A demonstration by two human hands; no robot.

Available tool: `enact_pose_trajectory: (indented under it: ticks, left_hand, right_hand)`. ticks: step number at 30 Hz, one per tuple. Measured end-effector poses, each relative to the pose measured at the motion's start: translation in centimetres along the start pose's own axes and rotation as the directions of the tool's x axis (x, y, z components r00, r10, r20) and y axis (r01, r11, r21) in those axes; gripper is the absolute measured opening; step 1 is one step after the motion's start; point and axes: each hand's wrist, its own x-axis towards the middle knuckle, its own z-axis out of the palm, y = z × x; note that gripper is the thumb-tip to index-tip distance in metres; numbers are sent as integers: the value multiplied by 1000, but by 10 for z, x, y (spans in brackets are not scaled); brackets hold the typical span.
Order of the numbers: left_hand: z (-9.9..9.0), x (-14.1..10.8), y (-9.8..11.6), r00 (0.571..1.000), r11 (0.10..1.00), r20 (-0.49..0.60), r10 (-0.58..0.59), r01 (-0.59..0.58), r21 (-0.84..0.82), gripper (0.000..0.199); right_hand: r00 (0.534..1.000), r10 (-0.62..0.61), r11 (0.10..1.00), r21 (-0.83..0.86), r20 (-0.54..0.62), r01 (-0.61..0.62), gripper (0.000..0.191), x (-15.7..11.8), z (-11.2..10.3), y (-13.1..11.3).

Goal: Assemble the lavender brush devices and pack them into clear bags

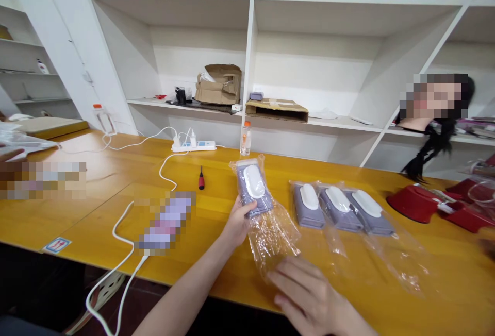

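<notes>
My left hand (236,221) is closed round the lower end of a purple-grey folded packet (264,205) in a clear plastic bag, thumb on its front. A white oval piece (254,181) sits on the packet's face. From the packet the loose end of the bag (270,233) hangs down toward my right hand (305,292). That hand's fingers are stretched out beside the bag's end, slightly blurred; whether they touch the film is hard to tell. To the right, three similar bagged packets (308,206) lie in a row on the table.
On the wooden table (216,258) are a phone (168,221) on a white cable, a red-handled screwdriver (201,179), a power strip (195,146) and a clear bottle (245,139). Red clamp-like bases (413,203) stand at right, below a mannequin head (433,101). Another person's hand (10,153) shows at far left.
</notes>
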Motion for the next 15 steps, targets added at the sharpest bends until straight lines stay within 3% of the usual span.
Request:
enact_pose_trajectory:
  ticks: [2,6,10,13,15]
  left_hand:
    - [1,-1,1,1000,1000,-1,10,-10,0,60]
    - [3,-4,5,999,999,11,37,-37,-6,59]
    - [1,-2,6,997,997,32,71,-70,-44,56]
    - [-1,1,5,997,995,26,79,-77,-61,50]
    - [0,1,5,996,994,33,87,-85,-63,48]
  right_hand:
    - [999,25,998,-53,25,-23,35,-3,7,-4]
    - [981,165,976,-125,-106,-178,38,-15,23,7]
    - [944,288,945,-114,-157,-307,39,-28,32,21]
    - [876,461,886,32,-141,-462,38,-29,35,26]
    - [785,610,788,188,-109,-587,36,-26,36,28]
